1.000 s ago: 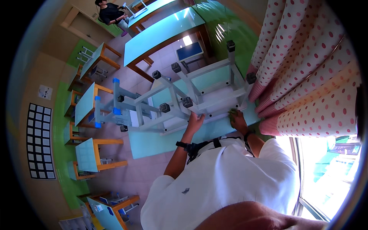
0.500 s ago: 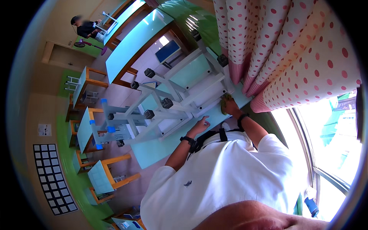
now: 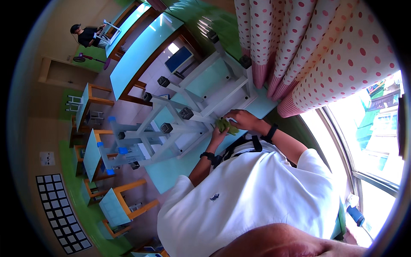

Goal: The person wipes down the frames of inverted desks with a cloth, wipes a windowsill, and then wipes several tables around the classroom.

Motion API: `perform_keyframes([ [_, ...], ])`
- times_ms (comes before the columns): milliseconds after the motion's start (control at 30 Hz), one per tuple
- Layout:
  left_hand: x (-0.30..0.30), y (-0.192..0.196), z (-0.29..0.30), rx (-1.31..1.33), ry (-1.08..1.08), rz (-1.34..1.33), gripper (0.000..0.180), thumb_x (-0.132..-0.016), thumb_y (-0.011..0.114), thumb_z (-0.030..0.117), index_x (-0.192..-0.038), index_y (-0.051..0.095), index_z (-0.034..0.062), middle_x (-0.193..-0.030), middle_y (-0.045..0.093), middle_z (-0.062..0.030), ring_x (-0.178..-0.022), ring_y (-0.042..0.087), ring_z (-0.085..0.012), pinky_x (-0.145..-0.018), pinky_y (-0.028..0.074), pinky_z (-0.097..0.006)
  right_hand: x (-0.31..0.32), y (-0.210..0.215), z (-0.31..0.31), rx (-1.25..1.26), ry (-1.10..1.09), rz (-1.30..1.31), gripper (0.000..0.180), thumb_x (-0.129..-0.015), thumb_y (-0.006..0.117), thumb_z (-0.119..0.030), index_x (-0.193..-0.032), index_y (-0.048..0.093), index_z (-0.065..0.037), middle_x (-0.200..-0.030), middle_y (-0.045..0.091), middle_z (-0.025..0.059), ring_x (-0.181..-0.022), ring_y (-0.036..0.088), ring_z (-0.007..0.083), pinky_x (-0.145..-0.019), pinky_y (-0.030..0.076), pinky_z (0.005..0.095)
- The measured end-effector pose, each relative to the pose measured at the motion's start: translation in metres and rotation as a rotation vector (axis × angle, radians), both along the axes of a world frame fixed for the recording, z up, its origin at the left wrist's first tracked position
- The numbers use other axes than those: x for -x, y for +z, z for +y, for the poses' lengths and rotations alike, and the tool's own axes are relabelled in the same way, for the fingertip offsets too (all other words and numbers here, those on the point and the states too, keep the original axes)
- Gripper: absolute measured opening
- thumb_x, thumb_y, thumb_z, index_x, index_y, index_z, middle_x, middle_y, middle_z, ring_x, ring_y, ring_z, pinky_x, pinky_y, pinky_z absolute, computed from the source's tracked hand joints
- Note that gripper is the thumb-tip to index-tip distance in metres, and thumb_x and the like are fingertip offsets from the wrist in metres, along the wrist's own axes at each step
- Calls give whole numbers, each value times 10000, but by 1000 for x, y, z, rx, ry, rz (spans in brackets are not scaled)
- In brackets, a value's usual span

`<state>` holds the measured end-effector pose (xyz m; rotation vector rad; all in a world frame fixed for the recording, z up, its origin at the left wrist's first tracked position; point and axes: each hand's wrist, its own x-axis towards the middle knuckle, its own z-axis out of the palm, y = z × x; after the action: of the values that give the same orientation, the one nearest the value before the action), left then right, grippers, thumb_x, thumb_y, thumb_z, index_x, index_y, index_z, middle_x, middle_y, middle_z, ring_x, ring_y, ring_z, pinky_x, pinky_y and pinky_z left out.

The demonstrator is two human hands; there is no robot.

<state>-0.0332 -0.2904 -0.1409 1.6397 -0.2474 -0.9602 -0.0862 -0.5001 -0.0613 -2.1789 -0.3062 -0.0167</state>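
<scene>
A crumpled green cloth (image 3: 223, 125) is bunched between my two hands, over the near edge of a pale blue table (image 3: 165, 173). My left hand (image 3: 218, 136) grips it from below, fingers closed. My right hand (image 3: 243, 120) is bent over its right side, with fingertips closed on the fabric. Just beyond the hands, upturned grey stools (image 3: 209, 112) lie on the table with their black-capped legs pointing up. Parts of the cloth are hidden by my fingers.
Another upturned stool with blue-tipped legs (image 3: 123, 150) is at the left. Polka-dot curtains (image 3: 295, 55) hang beside the window on my right. More tables (image 3: 147, 53) stand beyond, where a person (image 3: 87, 36) handles a white stool. Small wood-edged desks (image 3: 115, 207) line the left.
My right hand has come left with the cloth, away from the stool's right side. My left hand, formerly without the cloth, now grips it too. The view has shifted slightly.
</scene>
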Motion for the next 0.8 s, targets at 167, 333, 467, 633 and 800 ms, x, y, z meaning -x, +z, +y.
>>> perform_keyframes([
  [167,1,-5,42,-176,346,-440,523,-890,600,95,-1355,378,5,-1244,541,-190,-1153,532,-330,-972,401,-389,-21,121,7,201,-251,-573,426,-758,678,-143,-1168,577,-81,-1123,582,137,-1079,568,287,-941,470,399],
  [333,-18,-3,36,103,603,-194,518,-884,543,94,-1364,368,10,-1276,500,-171,-1143,515,-287,-965,407,-378,-59,144,20,380,-10,-368,426,-711,708,-193,-1102,586,-76,-1080,615,129,-1032,600,288,-876,476,421],
  [467,-24,-7,48,83,455,126,455,-875,524,111,-1309,430,11,-1216,532,-115,-1074,529,-234,-921,424,-353,-84,94,50,672,132,-218,271,-695,679,-193,-936,631,-79,-841,675,124,-822,671,307,-685,507,415],
  [633,-25,-42,66,0,188,97,349,-854,569,126,-1177,525,2,-1111,591,-89,-1019,556,-213,-887,436,-334,-88,81,51,706,83,-214,174,-691,661,-207,-814,636,-88,-650,649,93,-644,662,316,-578,511,416],
  [800,-38,-71,67,-129,298,-159,283,-864,612,104,-1122,557,-2,-1068,613,-91,-946,589,-189,-827,457,-326,-78,86,48,749,127,-166,203,-666,673,-217,-817,640,-86,-668,653,99,-674,667,318,-604,523,420],
])
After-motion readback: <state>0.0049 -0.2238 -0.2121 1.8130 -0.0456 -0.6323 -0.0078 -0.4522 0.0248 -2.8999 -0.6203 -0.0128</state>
